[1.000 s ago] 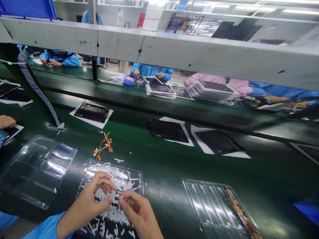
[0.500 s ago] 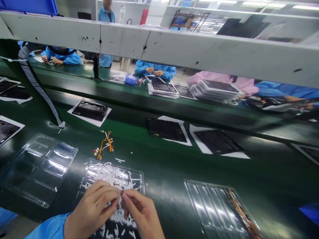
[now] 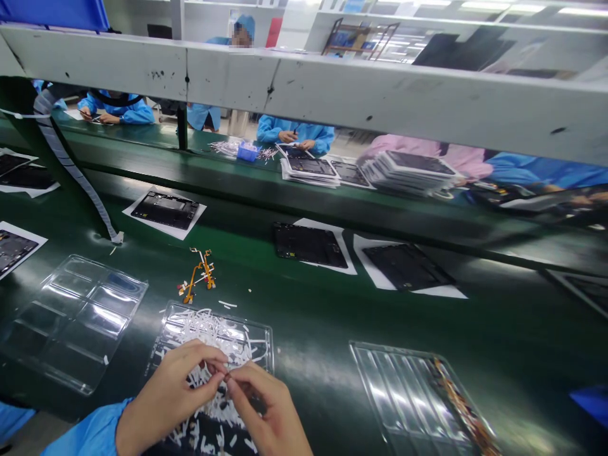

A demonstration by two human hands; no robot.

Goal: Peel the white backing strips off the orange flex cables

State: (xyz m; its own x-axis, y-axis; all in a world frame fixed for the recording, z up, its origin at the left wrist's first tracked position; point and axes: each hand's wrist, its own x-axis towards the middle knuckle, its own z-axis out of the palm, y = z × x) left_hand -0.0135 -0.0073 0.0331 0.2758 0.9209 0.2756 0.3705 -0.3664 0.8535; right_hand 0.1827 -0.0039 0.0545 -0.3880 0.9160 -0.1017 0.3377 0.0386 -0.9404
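Observation:
My left hand (image 3: 173, 392) and my right hand (image 3: 270, 405) meet fingertip to fingertip above a clear plastic tray (image 3: 270, 342). Both are closed in a pinch on a small copper-brown piece, mostly hidden by the fingers. It is close in colour to the orange flex cables nearby. Loose white strips (image 3: 209, 326) heap in the tray under my hands. Beyond the tray a few orange flex cables (image 3: 192, 284) lie on the green surface. To the right, a ribbed clear tray (image 3: 403, 392) holds a row of copper-brown flex cables (image 3: 458, 402) along its right side.
An empty-looking compartment tray (image 3: 78, 323) lies at left. Black device panels on white sheets (image 3: 166, 210), (image 3: 311, 246), (image 3: 408, 266) rest on the green belt. A grey beam (image 3: 304, 82) crosses above. Co-workers in blue and pink sleeves sit opposite.
The black panels on white sheets have shifted slightly left, while the trays stay put. My left fingers have spread a little and rearranged at the pinch. A standing person opposite has leaned down.

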